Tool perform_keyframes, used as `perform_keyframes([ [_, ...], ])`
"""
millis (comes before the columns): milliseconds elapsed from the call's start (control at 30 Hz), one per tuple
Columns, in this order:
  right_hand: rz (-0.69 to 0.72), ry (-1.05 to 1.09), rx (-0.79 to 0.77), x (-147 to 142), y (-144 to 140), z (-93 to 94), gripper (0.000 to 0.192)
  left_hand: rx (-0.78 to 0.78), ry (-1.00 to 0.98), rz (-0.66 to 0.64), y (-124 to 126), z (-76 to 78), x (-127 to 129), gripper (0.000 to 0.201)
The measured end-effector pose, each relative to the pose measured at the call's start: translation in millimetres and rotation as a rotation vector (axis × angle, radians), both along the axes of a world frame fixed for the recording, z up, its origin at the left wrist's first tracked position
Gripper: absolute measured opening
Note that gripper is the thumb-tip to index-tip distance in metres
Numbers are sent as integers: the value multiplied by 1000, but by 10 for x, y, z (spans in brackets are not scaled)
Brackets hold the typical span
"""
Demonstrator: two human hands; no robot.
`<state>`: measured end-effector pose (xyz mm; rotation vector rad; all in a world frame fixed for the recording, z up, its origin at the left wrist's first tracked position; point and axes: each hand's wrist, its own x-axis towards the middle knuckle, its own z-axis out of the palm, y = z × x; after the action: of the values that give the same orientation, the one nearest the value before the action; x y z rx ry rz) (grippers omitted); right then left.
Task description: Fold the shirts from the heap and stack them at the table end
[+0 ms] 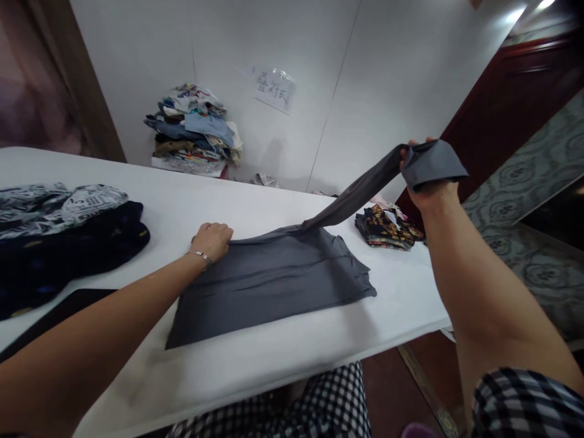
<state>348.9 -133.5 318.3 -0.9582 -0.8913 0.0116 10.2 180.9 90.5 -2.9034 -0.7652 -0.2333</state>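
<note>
A dark grey shirt [274,274] lies folded lengthwise on the white table, wrinkled along its middle, with uneven edges at the right end. My left hand [212,240], a bracelet at its wrist, is closed on the shirt's far left corner and presses at the tabletop. Up and to the right, my right hand [426,164] grips the cuff end of one sleeve [365,188]. That sleeve stretches taut and slanting from the shirt's far edge to my raised hand. The cuff drapes over my right fingers and hides part of them.
Patterned and dark clothes [91,231] lie heaped at the left of the table [319,340]. A tall pile of mixed clothes [196,134] stands by the wall. Folded floral garments [387,226] sit at the right. A handwritten paper sign [275,90] hangs on the wall.
</note>
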Motion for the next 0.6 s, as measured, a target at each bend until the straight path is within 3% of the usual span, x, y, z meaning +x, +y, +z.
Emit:
perform_keyframes([
  [133, 58, 25, -17, -236, -360, -137, 20, -5, -22, -134, -151, -133, -163, 27],
  [333, -36, 62, 47, -469, -699, -282, 36, -63, -39, -110, -273, -204, -232, 31],
  [467, -144, 83, 35, -453, -805, -391, 37, -86, -19, -65, -312, -193, -217, 34],
  [600, -137, 75, 45, -269, -857, -531, 29, -180, 14, -37, -366, -163, -215, 30],
])
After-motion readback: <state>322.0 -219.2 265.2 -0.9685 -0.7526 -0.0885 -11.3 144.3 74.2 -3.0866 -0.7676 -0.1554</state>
